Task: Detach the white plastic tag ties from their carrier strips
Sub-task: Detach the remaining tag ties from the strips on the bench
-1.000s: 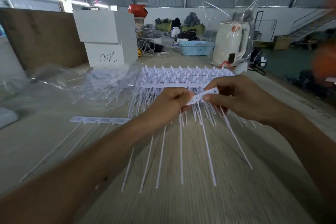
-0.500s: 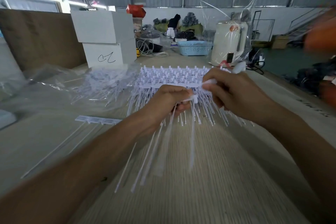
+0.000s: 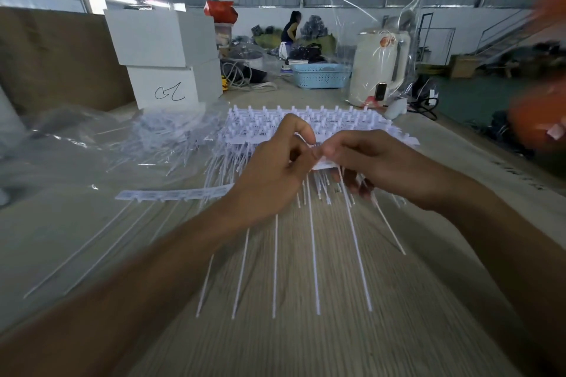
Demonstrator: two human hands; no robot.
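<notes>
1. Two hands meet over one short carrier strip (image 3: 325,164) above the middle of the table (image 3: 306,340). The left hand (image 3: 272,176) has its thumb and forefinger pinched at the strip's left end, the other fingers curled under. The right hand (image 3: 372,167) grips the strip's right part, thumb on top and fingertips (image 3: 363,185) showing beneath it.
2. The strip's long axis runs left to right between the two pinches. Its white tag ties (image 3: 314,254) hang crosswise to it, their thin tails fanning down and toward the person. About five or six tails show, slightly blurred.
3. The relation that matters, as I judge it: the ties' heads sit right at the left fingertips, so the left hand is the nearer one for plucking while the right steadies the strip. A pull along the tails, toward the person, looks like the natural direction.
4. Open table lies under and in front of the tails, so there is room to draw a tie downward.
5. Just behind the hands lies a stack of full strips (image 3: 309,125), close enough for the knuckles to brush.
6. To the left rests another carrier strip (image 3: 171,194) flat on the table, a few ties trailing from it.
7. Farther left a clear plastic bag (image 3: 101,144) holds loose ties; white boxes (image 3: 162,61) stand behind it.
</notes>
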